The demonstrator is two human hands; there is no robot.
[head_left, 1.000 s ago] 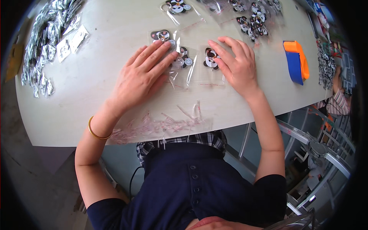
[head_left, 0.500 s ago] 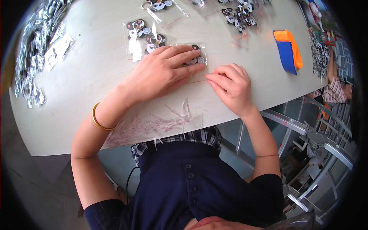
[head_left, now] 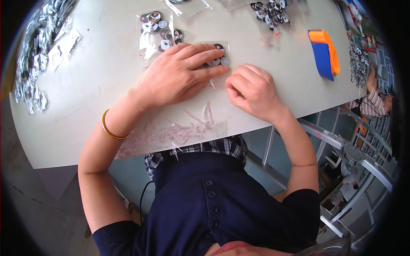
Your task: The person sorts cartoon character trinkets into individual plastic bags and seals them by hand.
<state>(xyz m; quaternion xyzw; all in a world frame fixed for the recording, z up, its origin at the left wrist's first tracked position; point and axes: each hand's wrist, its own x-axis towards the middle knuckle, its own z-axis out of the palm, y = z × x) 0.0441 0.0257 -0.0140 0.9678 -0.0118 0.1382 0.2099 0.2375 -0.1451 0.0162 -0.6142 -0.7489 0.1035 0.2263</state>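
Note:
My left hand (head_left: 177,77) lies flat with its fingers stretched out over a small clear plastic bag (head_left: 227,51). In the bag are a black-and-white panda-shaped charm (head_left: 218,47) and a round clear piece (head_left: 224,61), partly covered by my fingers. Close to the bag's lower right edge, my right hand (head_left: 252,89) is closed with its fingers curled in. Whatever it pinches is hidden behind the fingers. A thin pale strip (head_left: 212,84) shows on the table between the two hands.
More bagged panda charms (head_left: 151,25) lie beyond my left hand, others (head_left: 273,15) at the back. Torn clear strips (head_left: 179,132) lie along the near edge. Silvery packets (head_left: 40,59) are heaped at left. An orange-and-blue tape dispenser (head_left: 324,55) stands at right. Another person (head_left: 376,100) sits far right.
My right hand has shifted slightly up and left, and its fingers have curled in tighter. My left hand stays spread on the bag. The whole view has shifted slightly.

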